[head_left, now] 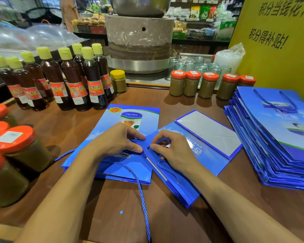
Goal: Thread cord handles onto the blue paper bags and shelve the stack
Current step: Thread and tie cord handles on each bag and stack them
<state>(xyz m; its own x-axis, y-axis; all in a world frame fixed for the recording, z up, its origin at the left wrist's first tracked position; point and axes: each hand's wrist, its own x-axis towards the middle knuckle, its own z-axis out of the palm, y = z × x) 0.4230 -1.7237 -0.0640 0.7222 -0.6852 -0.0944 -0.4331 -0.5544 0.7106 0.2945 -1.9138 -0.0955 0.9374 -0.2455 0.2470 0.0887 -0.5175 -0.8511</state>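
Two flat blue paper bags lie on the wooden counter: one (112,120) under my left hand, another (205,155) angled to its right with its grey base panel showing. My left hand (116,141) pinches the top edge of the right-hand bag beside a hole. My right hand (172,151) pinches the tip of a blue cord (167,170) at that hole; the cord loops under this hand to a second hole. A second blue cord (142,195) trails from the left bag toward me. A stack of blue bags (270,141) with cords fitted lies at the right.
Dark oil bottles with yellow caps (74,79) stand at the back left. Orange-lidded jars (193,85) line the back, and bigger ones (16,148) crowd the left edge. A stone mill (139,39) and a yellow sign (277,50) rise behind.
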